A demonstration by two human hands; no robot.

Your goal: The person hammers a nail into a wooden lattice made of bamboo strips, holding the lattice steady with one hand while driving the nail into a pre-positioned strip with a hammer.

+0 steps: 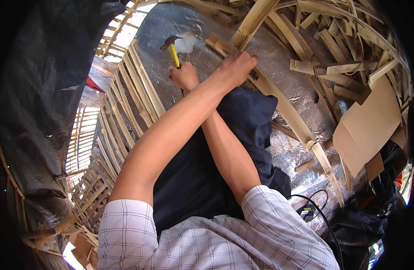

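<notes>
- Two hands, working with the forearms crossed, the left forearm lying over the right.
- One hammer [172, 49], its yellow handle closed inside the right hand [185, 76]; the head points up and away, beyond the knuckles.
- One long bamboo strip [285, 107] under the left hand [238, 68], running from just beyond it back toward the person's right side. The left fingers curl down at the strip; whether they clamp it I cannot tell.
- The hands stand near each other but apart, the right hand to the left of the left one.
- One thick bamboo piece [254, 22] just beyond the left hand.
- One small offcut [304, 165], nearer the person than the left hand, to its right.
- One large cardboard sheet [369, 126], well right of both hands.
- One foil sheet [301, 96] under the strip.
</notes>
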